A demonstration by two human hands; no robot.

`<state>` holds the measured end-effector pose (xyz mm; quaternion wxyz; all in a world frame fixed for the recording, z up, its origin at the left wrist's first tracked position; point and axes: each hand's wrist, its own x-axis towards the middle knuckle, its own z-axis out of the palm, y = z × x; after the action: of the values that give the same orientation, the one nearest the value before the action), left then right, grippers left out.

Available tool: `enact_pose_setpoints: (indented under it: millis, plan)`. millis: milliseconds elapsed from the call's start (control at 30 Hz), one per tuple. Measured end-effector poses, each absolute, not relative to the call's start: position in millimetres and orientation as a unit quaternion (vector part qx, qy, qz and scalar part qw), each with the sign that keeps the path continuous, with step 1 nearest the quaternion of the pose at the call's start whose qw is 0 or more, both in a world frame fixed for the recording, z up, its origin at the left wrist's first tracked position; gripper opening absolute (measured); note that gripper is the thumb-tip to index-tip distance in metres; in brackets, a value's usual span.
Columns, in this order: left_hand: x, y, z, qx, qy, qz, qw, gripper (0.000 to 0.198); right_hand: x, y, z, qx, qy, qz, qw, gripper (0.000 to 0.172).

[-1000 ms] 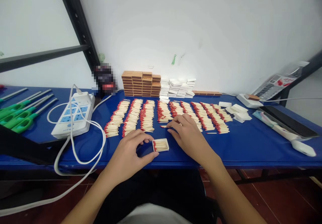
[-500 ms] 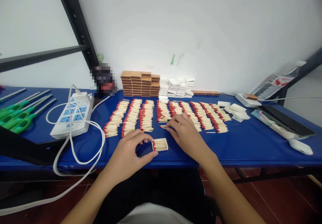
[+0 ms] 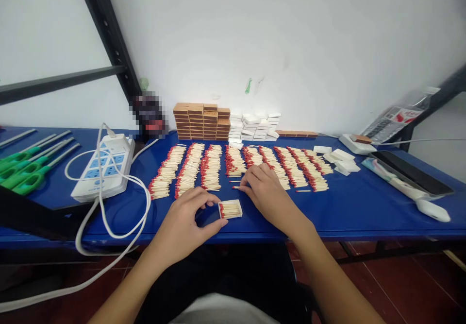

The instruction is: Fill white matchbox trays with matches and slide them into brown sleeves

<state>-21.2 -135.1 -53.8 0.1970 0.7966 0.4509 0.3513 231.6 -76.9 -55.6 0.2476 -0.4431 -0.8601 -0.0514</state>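
A white matchbox tray [image 3: 241, 208] lies on the blue table with several red-tipped matches in it. My left hand [image 3: 187, 217] steadies it at its left end, thumb at the near corner and index finger at the far one. Just beyond the tray, my right hand [image 3: 265, 190] pinches a single match [image 3: 236, 187] low over the table, its red head pointing left. Behind both hands, loose matches [image 3: 189, 171] lie in several long rows, heads mostly to the left. The right hand covers the near ends of some middle rows.
Brown matchbox sleeves [image 3: 202, 122] are stacked against the wall beside piled white trays [image 3: 255, 127]. More white trays [image 3: 342, 159] lie at right, near a phone [image 3: 411, 171] and a bottle [image 3: 400, 115]. A power strip [image 3: 105, 168], looping cables and green-handled screwdrivers [image 3: 32, 173] occupy the left.
My right hand has drawn slightly nearer with the pinched match, now apart from another match lying behind it. The left hand and tray hold their place; the view has shifted slightly.
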Motion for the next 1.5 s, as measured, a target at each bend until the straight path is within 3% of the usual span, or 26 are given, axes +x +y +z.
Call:
enact_pose_setpoints:
  millis: [200,433,967,1067,1200,1500]
  plan:
    - [-20.5,-133.7,-54.2,0.796,0.452,0.352,0.198,0.021,224.5,-102.0,-32.2,-0.407,-0.875,0.008,0.262,0.012]
    - [-20.3,-134.5,-55.6,0.798,0.446,0.357,0.195,0.019,211.6,-122.6,-27.5,-0.388,-0.899,-0.034,0.201,0.009]
    - [-20.7,-135.2,-54.9,0.795,0.449,0.354,0.201,0.021,221.9,-103.2,-35.5,-0.367,-0.881,0.115,0.274,0.009]
    - [-20.2,-135.4,-54.1,0.795,0.452,0.350,0.202,0.022,223.2,-90.2,-44.4,-0.415,-0.858,0.053,0.298,0.010]
    - [-19.9,-134.7,-54.2,0.795,0.453,0.350,0.200,0.021,223.5,-79.7,-55.7,-0.474,-0.843,-0.057,0.248,0.024]
    - [-21.3,-134.6,-55.3,0.795,0.451,0.354,0.198,0.021,223.3,-79.2,-56.9,-0.468,-0.846,-0.090,0.239,0.017]
